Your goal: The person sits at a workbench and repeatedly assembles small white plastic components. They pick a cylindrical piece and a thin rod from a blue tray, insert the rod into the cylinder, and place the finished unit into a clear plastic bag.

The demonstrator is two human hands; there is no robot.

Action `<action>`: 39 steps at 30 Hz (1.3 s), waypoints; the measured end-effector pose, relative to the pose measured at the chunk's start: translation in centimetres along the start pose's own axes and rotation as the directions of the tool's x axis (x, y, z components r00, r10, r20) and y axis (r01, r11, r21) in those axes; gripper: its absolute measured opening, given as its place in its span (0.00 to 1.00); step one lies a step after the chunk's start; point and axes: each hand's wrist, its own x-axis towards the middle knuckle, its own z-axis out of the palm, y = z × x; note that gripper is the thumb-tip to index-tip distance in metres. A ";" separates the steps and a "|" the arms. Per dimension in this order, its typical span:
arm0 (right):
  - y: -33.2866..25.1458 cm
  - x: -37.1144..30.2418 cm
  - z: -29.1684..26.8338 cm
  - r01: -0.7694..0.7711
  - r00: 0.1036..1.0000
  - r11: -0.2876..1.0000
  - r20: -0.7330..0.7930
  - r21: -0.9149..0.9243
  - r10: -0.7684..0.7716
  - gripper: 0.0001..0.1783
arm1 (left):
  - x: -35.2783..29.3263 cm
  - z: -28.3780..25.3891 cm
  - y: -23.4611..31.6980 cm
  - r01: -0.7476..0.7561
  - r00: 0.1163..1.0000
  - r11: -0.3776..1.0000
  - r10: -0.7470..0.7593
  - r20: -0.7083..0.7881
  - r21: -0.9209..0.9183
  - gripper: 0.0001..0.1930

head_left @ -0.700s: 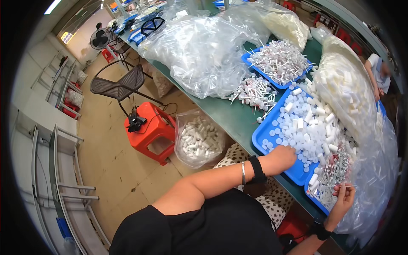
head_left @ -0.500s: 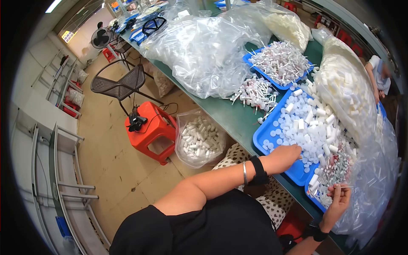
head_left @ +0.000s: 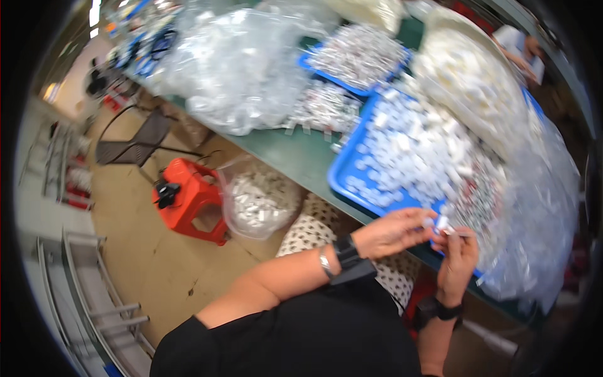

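My two hands meet over the near edge of the blue trays. Between the thumb and fingertips of my left hand (head_left: 399,232) is a small translucent white disc (head_left: 429,222). My right hand (head_left: 457,257) pinches a thin pin-like piece (head_left: 447,230), blurred and partly covered by the fingers. Just beyond lies a blue tray (head_left: 342,173) with many loose white discs (head_left: 383,163) and short white cylinders (head_left: 433,135). Beside my right hand, a heap of thin metal pins (head_left: 474,201), some with red parts, fills another tray that is mostly hidden.
Finished-looking stick pieces (head_left: 358,53) heap in a far blue tray, with more on the green table (head_left: 276,154). Large clear bags (head_left: 239,75) flank the trays. At left stand a red stool (head_left: 188,195), a bag of white cylinders (head_left: 260,198) and a chair (head_left: 135,141). Another person (head_left: 518,53) sits across.
My left hand has lifted from the tray with a disc and come toward my right hand, which moved left with its pin. The view has shifted, so the scene sits further left and blurred.
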 end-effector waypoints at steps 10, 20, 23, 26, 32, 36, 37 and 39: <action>-0.1 0.2 -0.4 -0.040 0.999 0.999 0.031 0.024 0.039 0.07 | -0.6 0.7 -0.3 0.028 0.995 0.999 -0.030 -0.090 -0.031 0.15; -0.4 -0.3 -0.3 -0.044 0.996 0.999 0.077 -0.014 0.045 0.08 | -0.7 1.1 -0.6 0.064 0.987 0.996 -0.053 -0.154 0.067 0.18; 0.0 -0.2 -0.3 -0.016 0.999 0.998 0.034 -0.065 0.019 0.07 | -0.6 1.0 -0.7 0.041 0.990 0.998 -0.035 -0.140 0.037 0.18; 0.0 -0.2 -0.5 -0.012 1.000 0.996 0.025 -0.088 0.014 0.08 | -0.7 1.0 -0.5 0.038 0.987 0.999 -0.032 -0.157 0.036 0.16; 0.3 -0.7 -0.3 0.115 0.993 0.964 0.062 -0.238 -0.103 0.07 | -1.0 1.9 -0.5 0.007 0.990 0.989 0.013 -0.138 0.148 0.14; -0.5 -0.5 -0.7 0.172 0.981 0.878 0.156 -0.446 -0.113 0.05 | -1.1 1.9 -0.5 0.006 0.990 0.978 0.024 -0.142 0.209 0.15; -0.4 -0.4 -1.1 0.166 0.982 0.868 0.156 -0.467 -0.103 0.05 | -1.1 1.8 -0.4 0.015 0.989 0.975 0.019 -0.147 0.224 0.15; -0.6 -0.1 -1.5 0.276 0.959 0.753 0.226 -0.597 -0.173 0.05 | -1.1 1.6 -0.5 0.023 0.988 0.970 0.014 -0.151 0.244 0.15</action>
